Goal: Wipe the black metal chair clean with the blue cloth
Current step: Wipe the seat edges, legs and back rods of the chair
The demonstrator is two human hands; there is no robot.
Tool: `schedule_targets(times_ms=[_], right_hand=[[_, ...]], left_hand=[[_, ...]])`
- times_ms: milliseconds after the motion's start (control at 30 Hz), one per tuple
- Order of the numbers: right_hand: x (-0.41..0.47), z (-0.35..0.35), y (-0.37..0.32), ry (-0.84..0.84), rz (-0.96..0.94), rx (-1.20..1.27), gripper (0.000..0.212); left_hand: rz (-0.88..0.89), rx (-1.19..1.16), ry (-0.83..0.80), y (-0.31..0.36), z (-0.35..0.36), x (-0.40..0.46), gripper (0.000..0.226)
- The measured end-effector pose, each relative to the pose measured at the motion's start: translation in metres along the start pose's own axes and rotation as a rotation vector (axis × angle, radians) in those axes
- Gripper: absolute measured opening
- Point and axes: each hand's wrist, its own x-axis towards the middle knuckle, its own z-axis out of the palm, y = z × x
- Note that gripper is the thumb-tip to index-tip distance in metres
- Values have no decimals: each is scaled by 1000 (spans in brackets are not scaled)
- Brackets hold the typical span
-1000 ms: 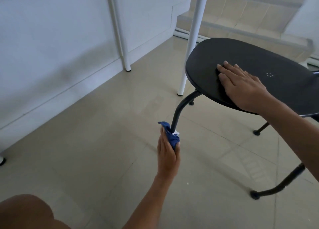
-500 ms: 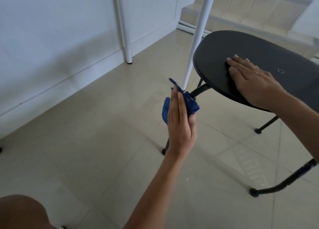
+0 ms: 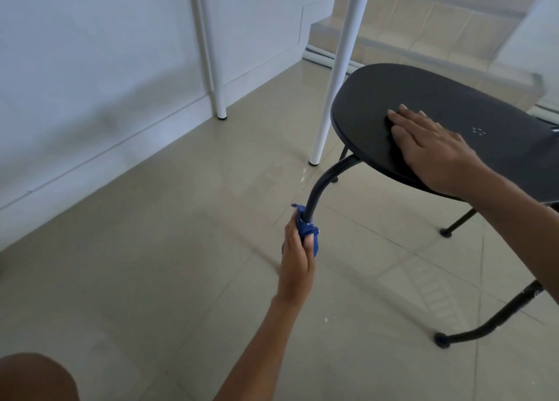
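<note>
The black metal chair (image 3: 378, 98) stands at the right, its oval seat tilted toward me. My right hand (image 3: 435, 149) lies flat on the seat near its front edge, fingers together, holding nothing. The chair's curved front leg (image 3: 326, 180) runs down from under the seat. My left hand (image 3: 295, 261) is wrapped around the lower part of that leg with the blue cloth (image 3: 305, 228) bunched between palm and tube. The leg's foot is hidden behind my hand. Two other chair feet (image 3: 441, 338) rest on the floor at the right.
Two white table legs (image 3: 335, 77) stand on the beige tiled floor (image 3: 151, 249), one right behind the chair's front leg. A white wall runs along the left, tiled steps (image 3: 423, 37) rise at the back. My knee (image 3: 33, 376) shows at the bottom left.
My left hand slid the cloth up to the top of the leg half a second ago and has now moved back down to its lower part. My right hand stayed on the seat.
</note>
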Motion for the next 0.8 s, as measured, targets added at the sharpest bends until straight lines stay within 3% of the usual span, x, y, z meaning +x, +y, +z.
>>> schedule_targets(times_ms=[200, 333, 433, 533, 667, 800], right_hand=[[2, 2, 1, 8, 11, -8, 55], [0, 3, 1, 41, 33, -5, 54], [-1, 1, -1, 42, 21, 2, 54], [-4, -9, 1, 13, 4, 140, 51], [-22, -37, 11, 47, 44, 661, 43], [-46, -46, 26, 182, 128, 832, 36]], left_hand=[[311, 9, 175, 92, 3, 53, 47], [162, -123, 222, 141, -6, 63, 39], [246, -138, 291, 176, -14, 81, 33], [382, 49, 185, 205, -20, 108, 42], [521, 379, 1, 244, -23, 128, 55], [547, 525, -120, 273, 1, 137, 33]])
